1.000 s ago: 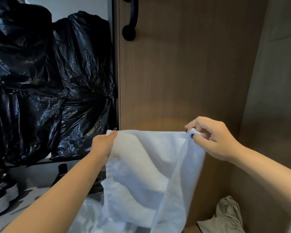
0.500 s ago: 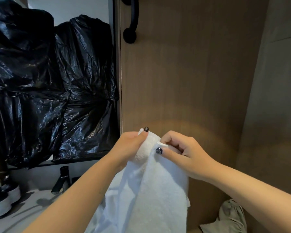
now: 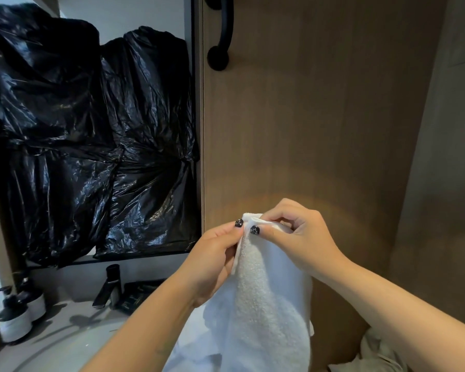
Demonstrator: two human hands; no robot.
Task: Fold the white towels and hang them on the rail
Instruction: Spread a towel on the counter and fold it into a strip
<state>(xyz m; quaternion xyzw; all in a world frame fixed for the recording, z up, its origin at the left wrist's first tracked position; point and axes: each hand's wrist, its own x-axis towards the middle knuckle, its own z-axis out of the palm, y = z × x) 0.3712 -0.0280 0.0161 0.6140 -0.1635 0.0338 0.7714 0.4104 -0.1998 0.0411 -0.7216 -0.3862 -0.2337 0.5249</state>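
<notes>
Wood-grain cabinet panelling [image 3: 320, 116] backs the scene, with black plastic sheeting [image 3: 91, 130] left of it above a basin counter [image 3: 65, 331]. In front of the panel, the left hand [image 3: 212, 261] and right hand [image 3: 298, 237] meet, each pinching a top corner of the white towel [image 3: 263, 304], which hangs doubled below them. Its terry looks soft, light and limp, likely to sag unless held at corners or along the folded edge.

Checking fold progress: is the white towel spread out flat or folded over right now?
Folded over. The white towel hangs doubled, its top corners pinched together between the left hand and right hand.
</notes>
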